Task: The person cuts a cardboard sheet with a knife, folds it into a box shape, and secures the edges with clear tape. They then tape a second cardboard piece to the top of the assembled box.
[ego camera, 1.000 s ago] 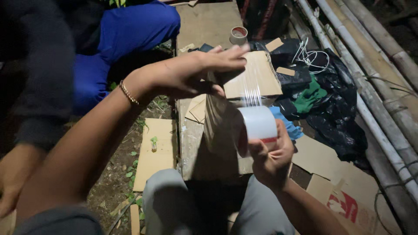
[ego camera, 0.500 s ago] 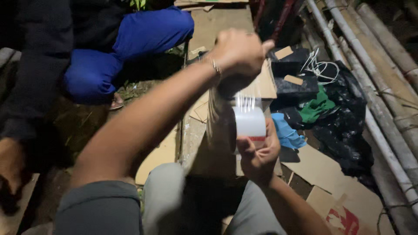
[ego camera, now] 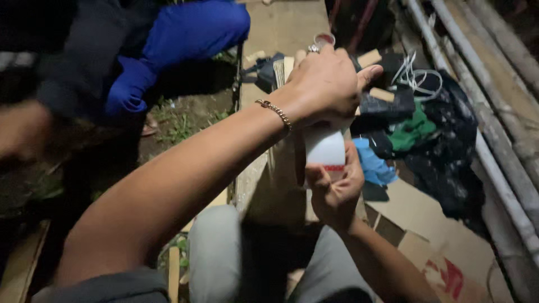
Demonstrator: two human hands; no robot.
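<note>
From my remote seat, the biggest thing I see is another person crouching at upper left in blue trousers [ego camera: 185, 39] and a dark top. Next in size are the pale bamboo poles [ego camera: 494, 106] running down the right edge, with a heap of black and green cloth [ego camera: 432, 134] beside them and flat cardboard sheets [ego camera: 426, 219] spread on the ground below. An upright cardboard piece [ego camera: 275, 185] stands between my grey-trousered knees. My left hand [ego camera: 328, 84] lies across its top edge, fingers curled loosely over it and the thumb sticking out to the right; a gold bracelet [ego camera: 275, 112] circles the wrist. Just below, my right hand [ego camera: 334, 193] grips a white tape roll [ego camera: 324, 147], fingers wrapped closed about its lower half, pressed against the cardboard right under the left palm.
</note>
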